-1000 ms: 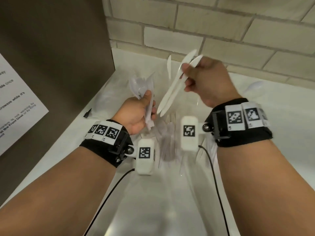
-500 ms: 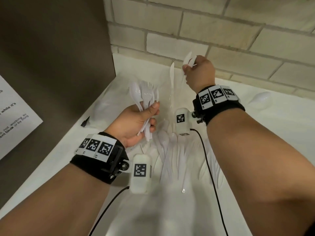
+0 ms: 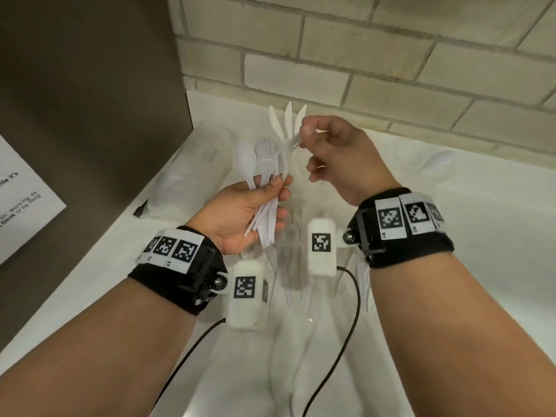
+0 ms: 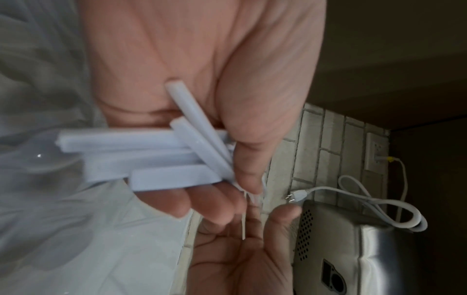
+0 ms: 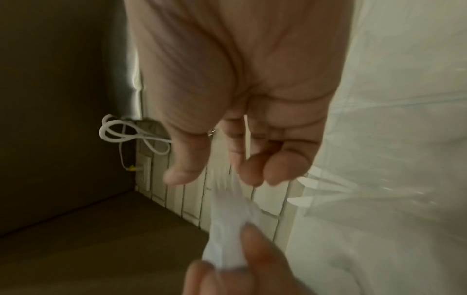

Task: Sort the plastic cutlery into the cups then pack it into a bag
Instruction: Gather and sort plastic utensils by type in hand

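Observation:
My left hand (image 3: pixel 270 203) grips a bunch of white plastic spoons and forks (image 3: pixel 255 164) by the handles, heads pointing up; the handle ends (image 4: pixel 151 159) show in the left wrist view. My right hand (image 3: pixel 304 138) is at the top of the bunch and pinches one thin white piece of cutlery (image 3: pixel 290 142), seen edge-on between its curled fingers (image 5: pixel 246 137). Behind both hands three white knives (image 3: pixel 287 118) stand upright, tips up; what they stand in is too clear to make out.
Loose white cutlery (image 3: pixel 288 266) lies on the white counter (image 3: pixel 451 236) under my wrists. A dark appliance (image 3: pixel 90 115) with a paper notice blocks the left, a brick wall (image 3: pixel 361 55) the back. A clear plastic object (image 3: pixel 436 164) lies at the right.
My right hand carried two knives to the back, left them standing beside the one there, and came back to the bunch in my left hand. The left hand kept its grip.

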